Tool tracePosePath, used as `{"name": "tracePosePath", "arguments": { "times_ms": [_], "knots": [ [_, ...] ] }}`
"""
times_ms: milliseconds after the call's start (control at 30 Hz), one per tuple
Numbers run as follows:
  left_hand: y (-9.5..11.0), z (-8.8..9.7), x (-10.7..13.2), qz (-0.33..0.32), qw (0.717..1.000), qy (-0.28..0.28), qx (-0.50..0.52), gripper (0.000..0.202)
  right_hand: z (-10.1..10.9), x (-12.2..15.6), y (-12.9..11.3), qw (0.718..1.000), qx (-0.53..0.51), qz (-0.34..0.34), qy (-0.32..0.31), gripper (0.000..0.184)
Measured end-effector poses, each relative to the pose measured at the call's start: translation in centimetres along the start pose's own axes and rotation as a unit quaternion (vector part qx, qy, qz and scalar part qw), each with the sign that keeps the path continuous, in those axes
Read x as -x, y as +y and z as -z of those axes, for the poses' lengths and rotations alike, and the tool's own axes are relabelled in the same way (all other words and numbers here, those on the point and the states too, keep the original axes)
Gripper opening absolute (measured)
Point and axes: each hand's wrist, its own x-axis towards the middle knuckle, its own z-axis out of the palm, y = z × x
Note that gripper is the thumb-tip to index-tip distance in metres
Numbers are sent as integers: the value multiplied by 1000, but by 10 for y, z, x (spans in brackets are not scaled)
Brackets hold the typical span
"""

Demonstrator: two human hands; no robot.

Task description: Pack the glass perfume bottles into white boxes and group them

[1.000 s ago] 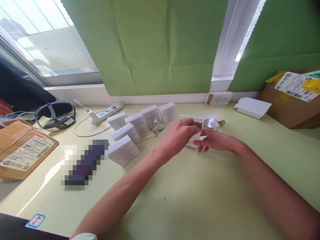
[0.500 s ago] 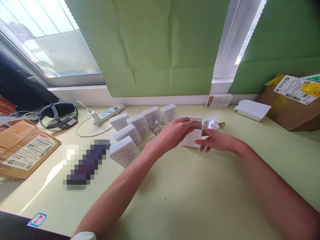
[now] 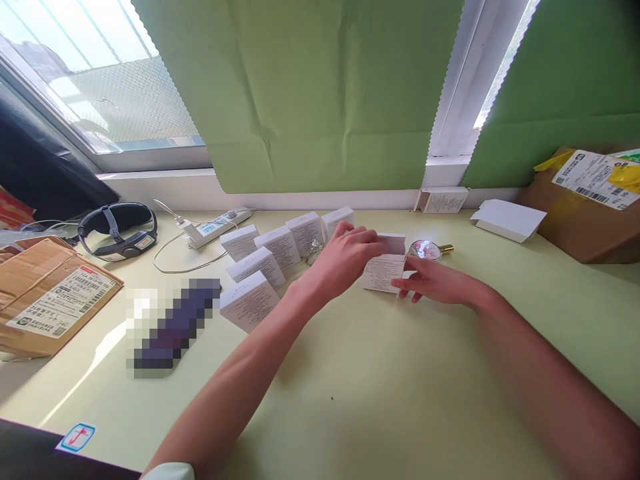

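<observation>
A small white carton (image 3: 385, 270) with printed text lies in the middle of the pale green table (image 3: 380, 393). My left hand (image 3: 345, 257) curls over its upper left end, fingers pressed on the top flap. My right hand (image 3: 430, 280) grips its lower right side with thumb and fingers. Just behind the carton lies a round glass perfume bottle (image 3: 424, 249) with a gold cap. A second clear glass bottle (image 3: 314, 251) shows partly behind my left hand.
Several closed white cartons (image 3: 270, 260) lie in rows to the left. A power strip (image 3: 213, 227), a black headset (image 3: 117, 230) and a cardboard parcel (image 3: 47, 300) sit farther left. A folded white box (image 3: 507, 219) and a brown parcel (image 3: 585, 200) stand at the right.
My left hand has shifted up and left along the carton's top end, and the flap now looks pushed down. The right hand has kept its hold.
</observation>
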Motion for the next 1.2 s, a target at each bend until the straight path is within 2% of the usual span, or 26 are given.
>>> {"name": "tracePosePath", "arguments": {
  "times_ms": [100,367,800,867,1000,1200],
  "knots": [
    [1,0,0,-11,1000,6,-16,33,-1,0,-3,1000,-4,-4,-5,47],
    [1,-1,0,-33,999,-26,-13,39,-3,1,-2,1000,-21,14,0,45],
    [9,2,1,-36,998,-53,-23,32,-1,-1,2,998,-51,22,-2,42],
    [11,-3,0,-33,999,-32,-21,28,-2,-2,4,998,-54,16,6,40],
    [15,-23,-2,-23,999,45,1,23,-4,-5,6,998,-59,31,14,36],
    [13,-49,-1,43,992,91,69,24,-4,-6,7,998,-63,27,14,38]
  ]
}}
